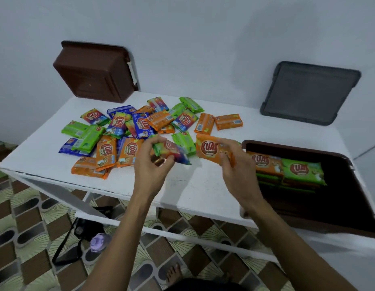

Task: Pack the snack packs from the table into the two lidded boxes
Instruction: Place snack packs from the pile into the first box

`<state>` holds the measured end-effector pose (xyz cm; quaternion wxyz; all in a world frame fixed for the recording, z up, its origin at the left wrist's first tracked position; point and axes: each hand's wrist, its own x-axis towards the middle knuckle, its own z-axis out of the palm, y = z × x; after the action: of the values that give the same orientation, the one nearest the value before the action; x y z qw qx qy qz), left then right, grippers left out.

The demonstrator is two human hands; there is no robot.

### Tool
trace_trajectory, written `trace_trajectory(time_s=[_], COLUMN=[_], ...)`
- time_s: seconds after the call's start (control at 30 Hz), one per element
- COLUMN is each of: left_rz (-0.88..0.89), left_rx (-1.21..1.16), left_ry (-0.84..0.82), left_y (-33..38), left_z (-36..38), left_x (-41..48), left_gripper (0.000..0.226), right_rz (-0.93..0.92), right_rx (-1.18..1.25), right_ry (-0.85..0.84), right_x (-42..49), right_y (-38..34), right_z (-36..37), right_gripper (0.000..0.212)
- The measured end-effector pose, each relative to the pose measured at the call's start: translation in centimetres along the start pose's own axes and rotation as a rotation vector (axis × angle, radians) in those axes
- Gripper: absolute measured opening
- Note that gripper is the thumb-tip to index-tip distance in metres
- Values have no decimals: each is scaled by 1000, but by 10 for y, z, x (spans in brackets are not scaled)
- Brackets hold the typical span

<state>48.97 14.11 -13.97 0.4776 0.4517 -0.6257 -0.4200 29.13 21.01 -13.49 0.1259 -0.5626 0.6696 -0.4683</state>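
Several snack packs (128, 131) in orange, green, blue and rainbow wrappers lie scattered across the white table (182, 185). My left hand (153, 162) holds a rainbow pack (172, 151) just above the table's middle. To its right, my right hand (234, 162) grips an orange pack (209, 150). An open brown box (348, 206) sits at the table's right front, with stacked orange and green packs (287, 169) inside. A second brown box (94, 74) leans on its side against the wall at the back left.
A grey lid (308, 93) leans against the wall at the back right. Under the table, on the patterned floor, lie a black strapped bag (84, 227) and a purple object (99, 242). My bare foot (174, 274) shows at the bottom.
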Motion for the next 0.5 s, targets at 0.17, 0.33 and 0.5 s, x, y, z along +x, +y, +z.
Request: trace_trajectory(time_s=[0.17, 0.33, 0.5], left_rz=[-112, -202, -246], left_rx=[-332, -499, -534], left_ry=[-97, -136, -158], left_y=[20, 32, 33], left_z=[47, 97, 133], left_x=[-6, -17, -27], left_gripper=[46, 57, 57], right_rz=[78, 244, 388], right_rx=[112, 232, 333], right_ry=[-15, -138, -198], right_x=[-6, -31, -49], right_y=[14, 40, 49], right_z=[-81, -144, -175], right_gripper=[16, 19, 26])
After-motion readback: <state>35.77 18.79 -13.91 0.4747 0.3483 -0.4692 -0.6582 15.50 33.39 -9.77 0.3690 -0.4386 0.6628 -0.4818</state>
